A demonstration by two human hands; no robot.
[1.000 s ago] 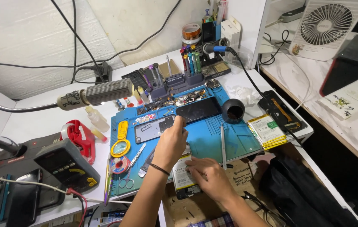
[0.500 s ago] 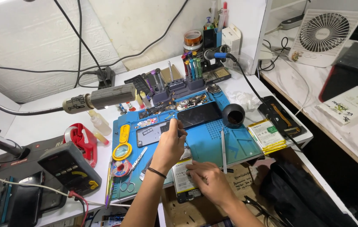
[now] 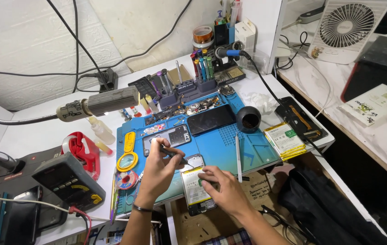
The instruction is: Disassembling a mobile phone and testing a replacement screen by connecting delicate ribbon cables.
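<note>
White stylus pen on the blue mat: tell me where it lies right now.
In the head view the white stylus pen lies lengthwise on the blue mat, just right of the right hand, below the black round pot.

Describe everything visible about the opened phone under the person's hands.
The opened phone lies flat, back cover off, at the near edge of the blue work mat, partly overhanging it. A pale battery with a green mark fills its middle; a dark board section shows at top. The right hand rests on its right side; the left hand points a thin dark tool at its upper end.
</note>
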